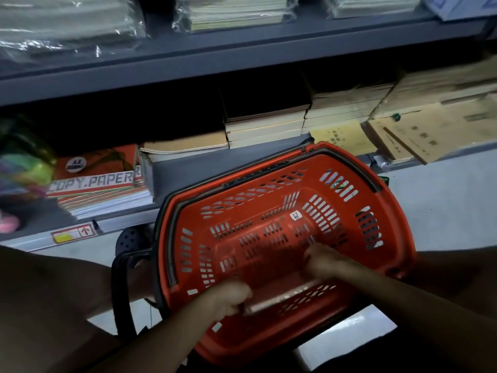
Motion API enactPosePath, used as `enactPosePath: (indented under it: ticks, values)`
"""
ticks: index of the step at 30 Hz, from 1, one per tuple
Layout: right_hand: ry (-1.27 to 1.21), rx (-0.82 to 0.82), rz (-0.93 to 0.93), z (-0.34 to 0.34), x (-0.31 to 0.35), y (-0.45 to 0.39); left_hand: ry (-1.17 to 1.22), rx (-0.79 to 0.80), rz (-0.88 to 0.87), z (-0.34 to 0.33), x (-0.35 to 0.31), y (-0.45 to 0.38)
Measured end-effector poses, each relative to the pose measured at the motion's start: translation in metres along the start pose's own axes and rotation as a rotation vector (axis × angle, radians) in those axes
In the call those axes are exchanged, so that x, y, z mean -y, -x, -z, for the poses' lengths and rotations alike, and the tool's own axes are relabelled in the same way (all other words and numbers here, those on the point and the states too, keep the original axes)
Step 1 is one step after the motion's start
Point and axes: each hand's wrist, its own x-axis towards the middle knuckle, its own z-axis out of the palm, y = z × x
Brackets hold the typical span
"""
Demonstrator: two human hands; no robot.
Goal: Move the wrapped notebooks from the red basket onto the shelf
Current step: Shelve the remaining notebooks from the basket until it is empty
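Observation:
The red basket (384, 211) sits tilted on the floor in front of the grey shelf (242, 49). Both my hands reach into it near its front wall. My left hand (228, 297) and my right hand (325, 261) grip the two ends of a flat red-covered notebook pack (282, 294), whose pale page edge shows between them; it is blurred. The rest of the basket's slotted bottom is bare. Plastic-wrapped notebook stacks (67, 25) lie on the upper shelf board.
On the lower shelf board (188, 168) lie copy paper packs (99, 184), stacked notebooks (269, 125) and brown paper booklets (430, 130). A black shoe (129, 238) and a black tubular frame (121, 292) are left of the basket. Pale floor (443, 205) lies to the right.

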Motion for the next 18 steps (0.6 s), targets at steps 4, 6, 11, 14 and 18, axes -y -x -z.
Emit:
enactPosePath:
  ticks: [4,6,11,14,18]
  values:
    - [-0.311,-0.017,-0.034,0.011,0.018,0.018,0.355,-0.026,0.039,0.023,-0.016,0.011]
    - [-0.554,-0.060,-0.061,0.016,0.024,0.026,0.507,0.013,0.011,0.035,-0.028,0.026]
    - [-1.015,-0.198,-0.045,0.051,0.037,0.049,0.714,0.063,-0.174,0.062,-0.054,0.068]
    - [-1.188,-0.193,0.038,0.073,0.045,0.076,0.768,0.122,-0.264,0.068,-0.059,0.090]
    - [-1.303,-0.133,0.199,0.091,0.044,0.118,0.782,0.187,-0.398,0.067,-0.062,0.127]
